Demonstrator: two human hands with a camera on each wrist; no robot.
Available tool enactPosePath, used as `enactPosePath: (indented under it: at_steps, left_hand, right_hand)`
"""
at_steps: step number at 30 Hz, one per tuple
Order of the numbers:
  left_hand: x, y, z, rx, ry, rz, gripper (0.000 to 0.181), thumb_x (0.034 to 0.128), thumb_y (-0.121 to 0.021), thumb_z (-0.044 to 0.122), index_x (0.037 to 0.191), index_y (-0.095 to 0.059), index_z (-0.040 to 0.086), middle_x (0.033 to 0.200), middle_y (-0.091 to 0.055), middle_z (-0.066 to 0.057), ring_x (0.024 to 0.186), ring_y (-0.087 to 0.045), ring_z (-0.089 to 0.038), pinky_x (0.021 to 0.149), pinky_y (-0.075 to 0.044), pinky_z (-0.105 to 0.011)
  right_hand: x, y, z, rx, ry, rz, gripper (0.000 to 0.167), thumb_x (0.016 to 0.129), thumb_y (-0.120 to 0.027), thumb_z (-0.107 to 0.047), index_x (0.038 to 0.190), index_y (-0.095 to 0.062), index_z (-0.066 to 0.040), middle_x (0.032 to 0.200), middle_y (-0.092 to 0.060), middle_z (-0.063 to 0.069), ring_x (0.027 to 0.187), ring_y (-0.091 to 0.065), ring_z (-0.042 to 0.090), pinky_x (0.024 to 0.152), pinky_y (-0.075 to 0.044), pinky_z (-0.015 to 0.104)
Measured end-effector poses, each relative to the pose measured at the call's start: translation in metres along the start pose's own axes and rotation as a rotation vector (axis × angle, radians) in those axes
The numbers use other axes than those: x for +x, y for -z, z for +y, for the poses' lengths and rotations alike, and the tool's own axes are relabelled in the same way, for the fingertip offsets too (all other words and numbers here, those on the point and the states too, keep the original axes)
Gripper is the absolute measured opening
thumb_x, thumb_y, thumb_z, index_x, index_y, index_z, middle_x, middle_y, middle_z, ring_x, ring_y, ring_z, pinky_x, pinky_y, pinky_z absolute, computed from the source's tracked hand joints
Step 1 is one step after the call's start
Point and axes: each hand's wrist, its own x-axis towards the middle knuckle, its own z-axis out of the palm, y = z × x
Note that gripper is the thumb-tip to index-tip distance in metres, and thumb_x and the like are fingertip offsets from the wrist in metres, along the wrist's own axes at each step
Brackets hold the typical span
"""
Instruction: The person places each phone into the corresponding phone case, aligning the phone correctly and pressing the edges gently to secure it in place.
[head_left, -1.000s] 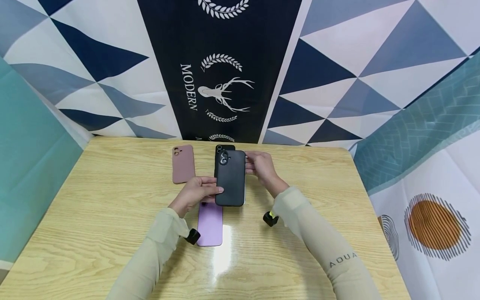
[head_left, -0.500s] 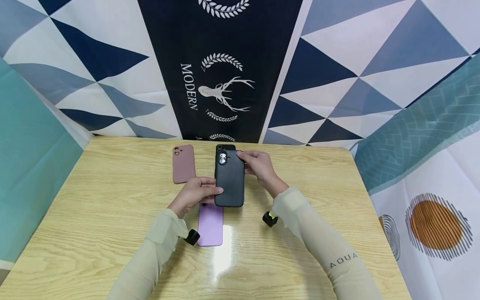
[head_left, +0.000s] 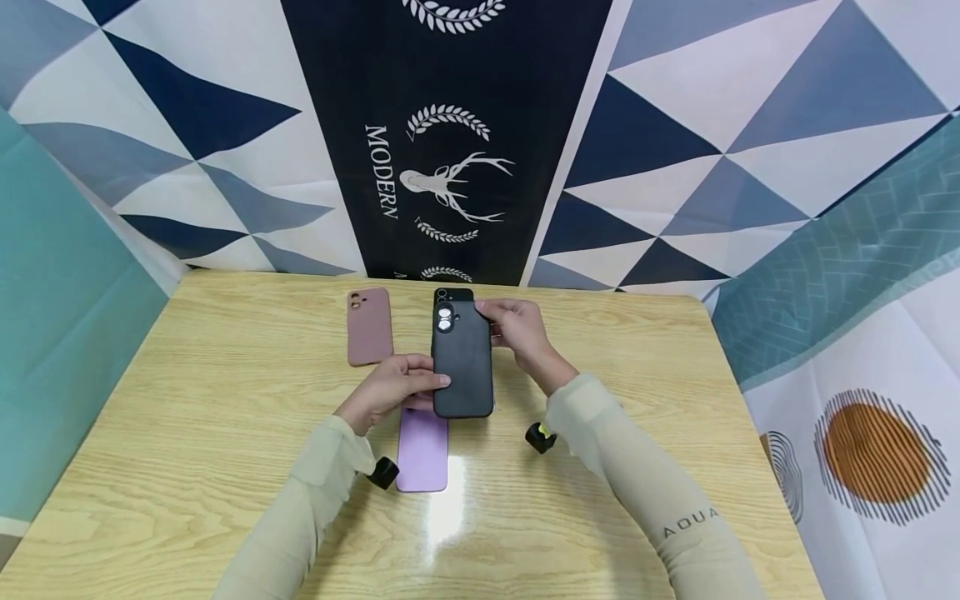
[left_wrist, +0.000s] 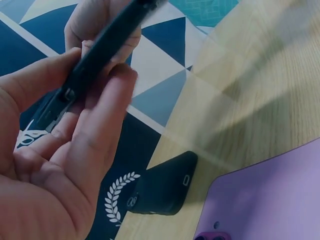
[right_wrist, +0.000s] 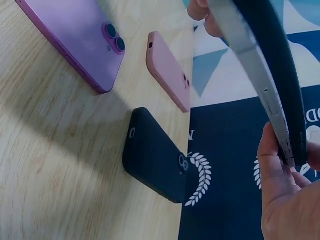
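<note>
Two hands hold a black phone case up in the air, above the table. The left hand pinches it low on its left side, with the thumb on the flat back. The right hand pinches it near the top right corner. A silver phone is right up against the inside of the case, but I can't tell how far in it goes. Another black case lies on the table, and from above the held case hides most of it. A pink case lies to the left, near the back edge. A purple phone lies closer to the person, with its top partly behind the left hand. Both sleeves are cream, and one says AQUA.
</note>
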Motion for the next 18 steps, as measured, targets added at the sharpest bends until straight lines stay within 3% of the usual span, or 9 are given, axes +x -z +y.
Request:
enactPosePath:
  at_steps: [3, 7, 18]
  left_hand:
    - [0.0011, 0.0009, 0.0016, 0.003, 0.004, -0.006, 0.029, 0.0891, -0.064, 0.018, 0.107, -0.061, -0.005, 0.079, -0.071, -0.002, 0.072, -0.070, -0.015, 0.072, -0.059, -0.032]
    - [0.0023, 0.0015, 0.0022, -0.029, -0.010, -0.013, 0.036, 0.0928, -0.059, 0.023, 0.110, -0.061, -0.009, 0.076, -0.071, -0.002, 0.070, -0.069, -0.013, 0.072, -0.059, -0.032]
    - [0.0013, 0.0039, 0.0069, -0.157, -0.072, -0.034, 0.036, 0.0951, -0.054, 0.016, 0.121, -0.050, -0.009, 0.076, -0.070, -0.002, 0.068, -0.069, -0.014, 0.071, -0.059, -0.031]
  right_hand:
    - [-0.0009, -0.0010, -0.0020, -0.009, -0.004, -0.016, 0.032, 0.090, -0.062, -0.021, 0.110, -0.067, 0.003, 0.067, -0.063, -0.004, 0.056, -0.058, 0.006, 0.052, -0.053, 0.018]
    - [-0.0028, -0.0010, -0.0025, -0.025, -0.007, -0.037, 0.032, 0.090, -0.061, -0.020, 0.112, -0.066, 0.002, 0.069, -0.064, -0.004, 0.057, -0.058, 0.007, 0.052, -0.054, 0.019]
    - [-0.0020, -0.0047, -0.0054, -0.121, -0.010, -0.134, 0.032, 0.089, -0.062, -0.023, 0.112, -0.067, -0.001, 0.072, -0.063, -0.003, 0.060, -0.057, 0.008, 0.053, -0.051, 0.020]
